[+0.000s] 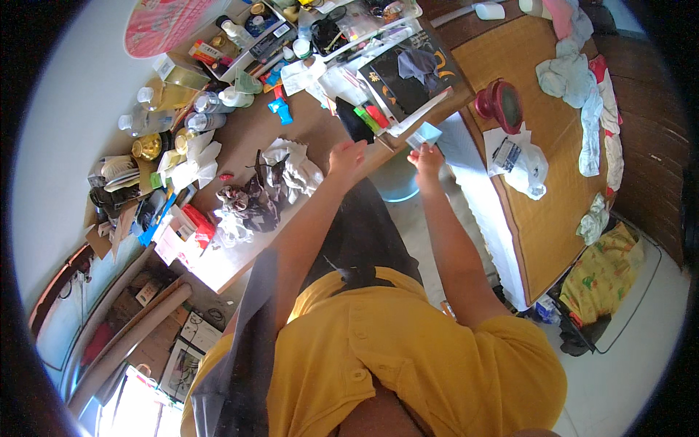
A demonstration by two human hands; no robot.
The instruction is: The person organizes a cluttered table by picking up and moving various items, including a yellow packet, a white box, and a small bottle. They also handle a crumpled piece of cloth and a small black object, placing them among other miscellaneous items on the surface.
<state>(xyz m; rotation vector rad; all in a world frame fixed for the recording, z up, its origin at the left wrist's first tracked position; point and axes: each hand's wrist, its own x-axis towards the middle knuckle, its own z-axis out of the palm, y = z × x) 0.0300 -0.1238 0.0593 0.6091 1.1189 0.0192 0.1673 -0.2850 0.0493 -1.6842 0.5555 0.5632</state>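
Observation:
My right hand [428,162] holds a small light-blue packet or card [425,135] by its lower edge, just off the desk's front edge. My left hand [346,157] is at the desk edge with its fingers bent. Whether anything is in those fingers is hard to make out. Just beyond it lies a black pouch [352,117], beside a green item [366,118] and a red item [377,116]. A black printed box [407,76] with a dark grey cloth [418,66] on top sits farther back on the wooden desk [248,134].
To the left are a crumpled white cloth [295,166], dark crumpled plastic [262,202] and several bottles [158,95]. A bluish tub [396,183] stands below the desk edge. On the brown-topped bed [546,229] at right are a round red-framed mirror [507,106] and a plastic bag [527,172].

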